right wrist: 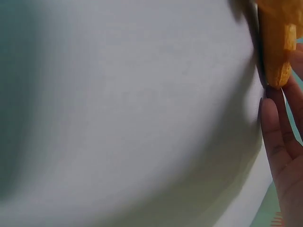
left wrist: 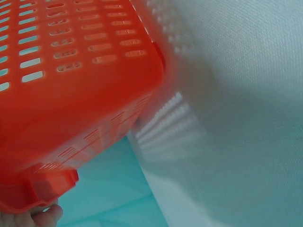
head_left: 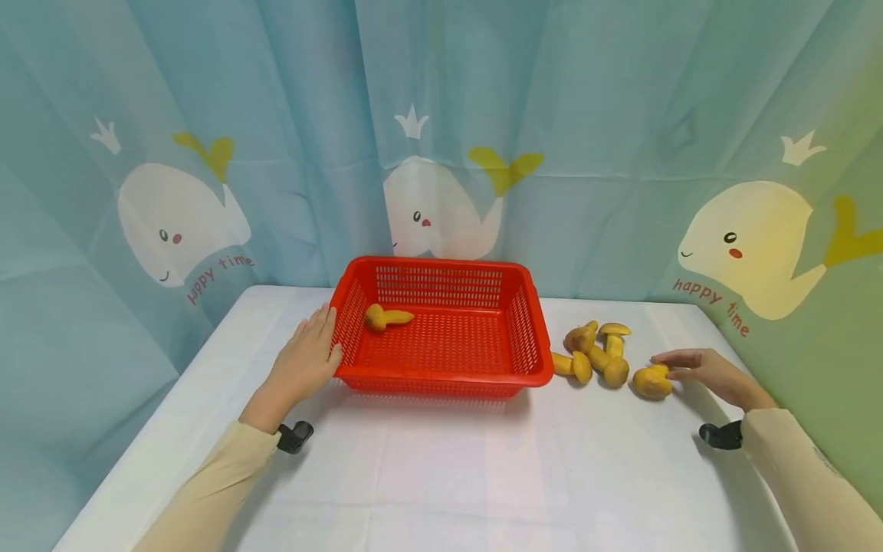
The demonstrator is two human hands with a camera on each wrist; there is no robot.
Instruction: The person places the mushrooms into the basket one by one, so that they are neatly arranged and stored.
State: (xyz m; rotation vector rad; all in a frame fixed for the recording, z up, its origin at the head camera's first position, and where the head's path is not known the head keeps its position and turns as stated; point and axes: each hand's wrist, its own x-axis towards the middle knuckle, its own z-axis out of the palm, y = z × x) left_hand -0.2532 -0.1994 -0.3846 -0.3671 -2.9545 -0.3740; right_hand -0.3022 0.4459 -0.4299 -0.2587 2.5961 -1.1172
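Observation:
My left hand [head_left: 306,354] lies along the left rim of a red plastic basket [head_left: 441,376], fingers nearly straight against its edge. In the left wrist view its fingertips [left wrist: 47,216] show at the basket's lip. Inside the basket, near the left wall, lies one yellow-brown mushroom [head_left: 376,317]. On the right, my right hand [head_left: 710,374] reaches a plump mushroom [head_left: 651,382], with extended fingers around its stem. The right wrist view shows the fingertips [right wrist: 270,113] low by the tablecloth, close at the end of the yellow stem [right wrist: 277,56].
Several more mushrooms [head_left: 614,371] lie in a loose group between the basket and my right hand. A white cloth covers the table [head_left: 441,475]. Behind stands a blue-green curtain [head_left: 593,92] with whale prints, close to the basket's far side.

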